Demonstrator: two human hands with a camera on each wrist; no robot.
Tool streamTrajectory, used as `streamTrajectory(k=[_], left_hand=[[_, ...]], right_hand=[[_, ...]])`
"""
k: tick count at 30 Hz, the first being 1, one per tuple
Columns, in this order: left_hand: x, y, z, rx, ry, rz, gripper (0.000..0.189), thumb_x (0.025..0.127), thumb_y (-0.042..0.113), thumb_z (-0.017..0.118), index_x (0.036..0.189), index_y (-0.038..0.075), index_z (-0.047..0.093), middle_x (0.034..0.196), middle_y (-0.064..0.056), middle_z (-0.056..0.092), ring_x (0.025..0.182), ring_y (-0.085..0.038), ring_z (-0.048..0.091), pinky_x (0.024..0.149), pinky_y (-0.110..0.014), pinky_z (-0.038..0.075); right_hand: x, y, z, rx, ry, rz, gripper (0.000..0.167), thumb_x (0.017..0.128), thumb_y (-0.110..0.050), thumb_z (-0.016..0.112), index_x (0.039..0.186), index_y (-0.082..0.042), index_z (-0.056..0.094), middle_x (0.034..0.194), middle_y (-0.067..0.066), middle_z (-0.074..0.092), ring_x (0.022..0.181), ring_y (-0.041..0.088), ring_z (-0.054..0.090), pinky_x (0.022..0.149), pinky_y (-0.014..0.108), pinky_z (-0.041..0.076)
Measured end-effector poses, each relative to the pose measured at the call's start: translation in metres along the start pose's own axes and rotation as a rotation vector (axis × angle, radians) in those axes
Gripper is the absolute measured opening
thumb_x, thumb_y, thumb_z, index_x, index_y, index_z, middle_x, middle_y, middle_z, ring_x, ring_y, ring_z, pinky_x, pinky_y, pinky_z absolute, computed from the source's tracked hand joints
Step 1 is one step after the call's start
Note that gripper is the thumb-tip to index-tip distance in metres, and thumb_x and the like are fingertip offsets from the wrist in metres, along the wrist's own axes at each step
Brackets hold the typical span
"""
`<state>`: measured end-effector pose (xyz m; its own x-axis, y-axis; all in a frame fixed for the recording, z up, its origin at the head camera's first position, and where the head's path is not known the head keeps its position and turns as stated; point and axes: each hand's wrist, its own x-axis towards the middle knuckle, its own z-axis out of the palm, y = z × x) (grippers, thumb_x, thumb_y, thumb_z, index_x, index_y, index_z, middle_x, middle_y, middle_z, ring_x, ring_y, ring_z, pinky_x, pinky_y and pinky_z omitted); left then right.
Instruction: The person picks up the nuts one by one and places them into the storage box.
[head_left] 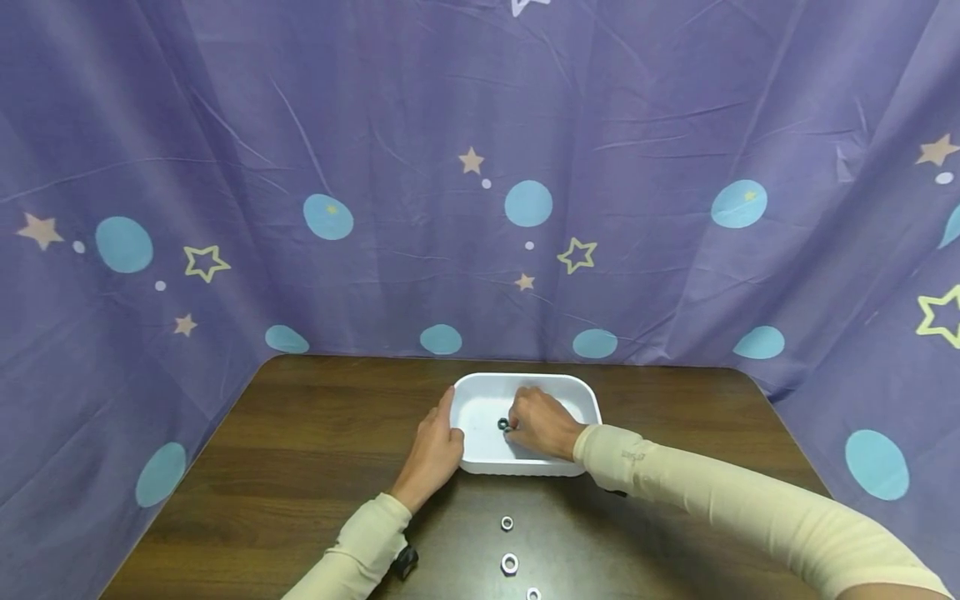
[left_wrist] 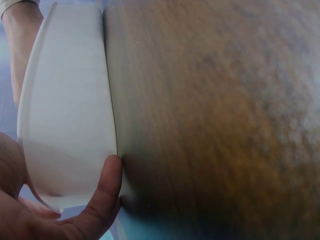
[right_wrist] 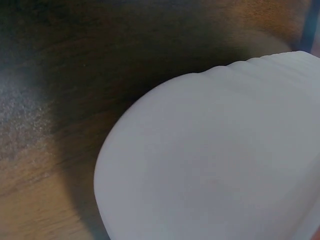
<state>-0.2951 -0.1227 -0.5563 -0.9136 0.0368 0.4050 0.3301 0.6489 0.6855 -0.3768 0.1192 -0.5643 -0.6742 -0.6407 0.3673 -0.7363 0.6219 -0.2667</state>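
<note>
A white plastic bin (head_left: 480, 446) with rounded corners stands toward the back of the table. My left hand (head_left: 435, 446) holds its left end, the thumb at the rim. Close up in the left wrist view, a finger (left_wrist: 104, 190) presses low on the bin's outer wall (left_wrist: 70, 100). My right hand (head_left: 543, 423) reaches inside with curled fingers, pinching a small dark nut at the fingertips, mostly hidden. Another dark hex nut (head_left: 503, 423) lies on the bin floor beside those fingers. The right wrist view holds mainly the bin's outer side (right_wrist: 210, 165), with the fingers out of sight.
In front of the bin, a small silver nut (head_left: 507, 523), a larger nut (head_left: 510, 564) and another nut (head_left: 533, 594) lie in a loose line on the brown wooden table (head_left: 322, 433). A purple patterned curtain (head_left: 420, 275) hangs behind and at both sides.
</note>
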Motion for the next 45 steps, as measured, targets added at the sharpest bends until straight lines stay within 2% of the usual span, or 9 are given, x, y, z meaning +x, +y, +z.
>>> streamTrajectory(k=[4,10,15,17,21,26,32,35,45], left_hand=[[0.001,-0.009,0.007,0.01,0.001,-0.024,0.075,0.091,0.0,0.056,0.164,-0.003,0.042,0.132,-0.037,0.067,0.12,-0.05,0.068,0.101,-0.064,0.056],[0.001,-0.009,0.006,0.019,0.014,-0.012,0.074,0.091,0.0,0.057,0.163,-0.005,0.042,0.127,-0.036,0.068,0.115,-0.051,0.07,0.096,-0.065,0.058],[0.001,-0.009,0.007,0.019,0.013,-0.009,0.075,0.089,-0.001,0.057,0.163,-0.006,0.043,0.129,-0.037,0.068,0.118,-0.052,0.069,0.1,-0.066,0.056],[0.003,-0.012,0.01,0.029,0.01,-0.005,0.076,0.089,0.0,0.058,0.163,-0.006,0.043,0.13,-0.035,0.068,0.119,-0.05,0.069,0.101,-0.064,0.057],[0.002,-0.008,0.008,0.012,0.007,0.0,0.075,0.089,-0.002,0.057,0.163,-0.007,0.042,0.132,-0.037,0.067,0.119,-0.052,0.068,0.101,-0.065,0.056],[0.001,0.008,-0.001,0.011,-0.007,-0.017,0.074,0.09,-0.004,0.056,0.163,-0.007,0.041,0.135,-0.04,0.064,0.123,-0.054,0.066,0.105,-0.065,0.055],[0.001,-0.006,0.007,0.02,0.004,-0.016,0.076,0.09,-0.002,0.057,0.164,-0.007,0.04,0.135,-0.039,0.065,0.122,-0.054,0.067,0.104,-0.065,0.055],[0.0,-0.001,0.003,0.01,0.015,-0.006,0.075,0.089,-0.002,0.056,0.163,-0.007,0.042,0.134,-0.041,0.064,0.121,-0.056,0.066,0.102,-0.066,0.056],[0.002,-0.012,0.01,0.043,0.001,-0.027,0.074,0.092,0.002,0.057,0.163,-0.006,0.041,0.138,-0.035,0.065,0.125,-0.052,0.066,0.104,-0.065,0.055]], right_hand=[[0.001,-0.006,-0.004,-0.009,-0.028,-0.003,0.015,0.076,-0.027,0.093,0.07,-0.022,0.08,0.08,-0.007,0.061,0.079,0.018,0.056,0.072,0.039,0.051],[0.0,-0.035,-0.036,-0.011,-0.052,-0.038,0.011,0.08,-0.021,0.09,0.076,-0.013,0.083,0.081,0.0,0.066,0.077,0.023,0.057,0.068,0.043,0.051],[-0.006,-0.019,-0.028,-0.042,-0.055,-0.09,0.015,0.086,-0.03,0.089,0.084,-0.014,0.086,0.086,0.001,0.07,0.082,0.022,0.06,0.072,0.04,0.053],[-0.009,-0.02,-0.033,-0.031,-0.058,-0.076,0.018,0.087,-0.03,0.09,0.088,-0.012,0.087,0.089,0.002,0.071,0.085,0.023,0.062,0.075,0.04,0.055],[-0.013,-0.049,-0.069,0.036,-0.074,0.036,0.016,0.084,-0.017,0.091,0.091,-0.003,0.086,0.091,0.007,0.072,0.089,0.025,0.066,0.082,0.042,0.059],[-0.02,-0.052,-0.079,0.007,-0.088,0.119,0.018,0.086,-0.016,0.09,0.096,-0.001,0.086,0.097,0.007,0.073,0.097,0.026,0.068,0.088,0.042,0.06],[-0.028,-0.047,-0.082,0.013,-0.05,0.11,0.021,0.087,-0.019,0.089,0.098,-0.001,0.086,0.1,0.006,0.073,0.098,0.027,0.069,0.088,0.044,0.061],[-0.031,-0.052,-0.09,0.009,-0.049,0.133,0.021,0.087,-0.017,0.091,0.098,-0.001,0.086,0.101,0.006,0.074,0.101,0.027,0.07,0.09,0.044,0.061],[-0.046,-0.056,-0.102,0.019,-0.003,0.142,0.017,0.089,-0.017,0.09,0.098,-0.002,0.087,0.098,0.004,0.074,0.097,0.022,0.068,0.086,0.039,0.061]])
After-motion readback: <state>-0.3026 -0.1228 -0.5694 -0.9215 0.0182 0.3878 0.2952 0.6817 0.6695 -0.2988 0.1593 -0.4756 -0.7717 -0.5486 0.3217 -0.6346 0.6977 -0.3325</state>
